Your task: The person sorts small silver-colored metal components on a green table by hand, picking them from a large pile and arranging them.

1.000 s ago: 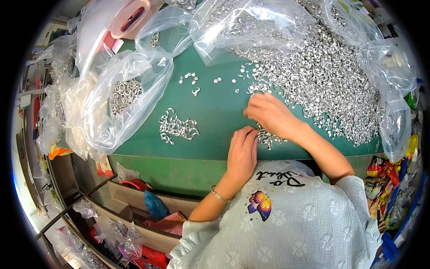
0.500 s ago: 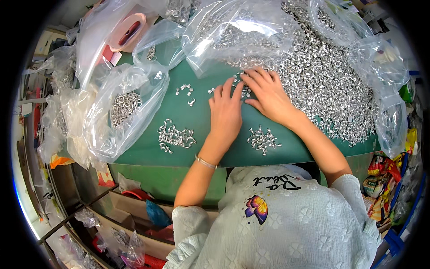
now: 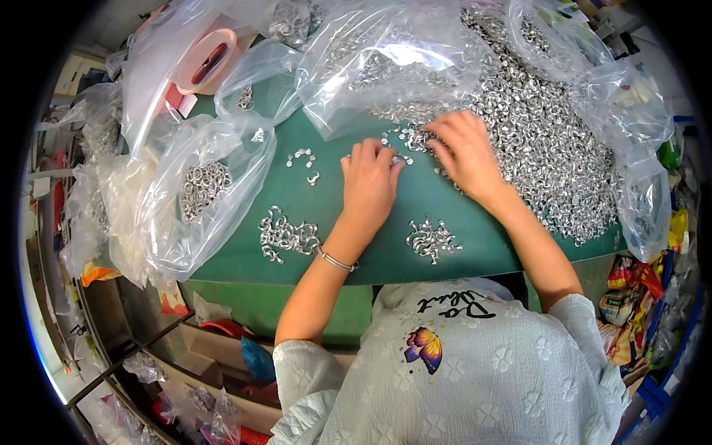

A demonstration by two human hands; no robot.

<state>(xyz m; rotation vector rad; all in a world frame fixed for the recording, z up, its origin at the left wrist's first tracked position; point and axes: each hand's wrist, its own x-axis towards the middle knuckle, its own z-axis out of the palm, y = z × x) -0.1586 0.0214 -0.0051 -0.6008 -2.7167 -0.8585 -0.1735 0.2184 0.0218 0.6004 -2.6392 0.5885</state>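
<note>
My left hand (image 3: 368, 184) rests on the green tabletop with its fingers curled down. Small silver metal pieces (image 3: 404, 159) lie by its thumb; whatever its fingertips hold is hidden. To the right, my right hand (image 3: 473, 159) reaches to the edge of a big heap of shiny curved metal pieces (image 3: 556, 141). Its thumb stands apart from the bent fingers, over loose pieces. Nearer to me, one small pile of curved pieces (image 3: 289, 236) lies on the left and another small pile (image 3: 432, 241) on the right. A few flower-like bits (image 3: 300, 157) sit left of my left hand.
A clear plastic bag (image 3: 248, 159) on the left contains metal rings (image 3: 205, 189). Another clear plastic sheet (image 3: 334, 81) covers part of the heap at the back. At the far left stands a pink container (image 3: 234, 44) with a red-handled tool (image 3: 209, 64) in it. The green table (image 3: 356, 259) ends near my body.
My left hand's fingers have curled in from being stretched forward. My right hand has shifted right, away from the left hand, uncovering several small pieces between them.
</note>
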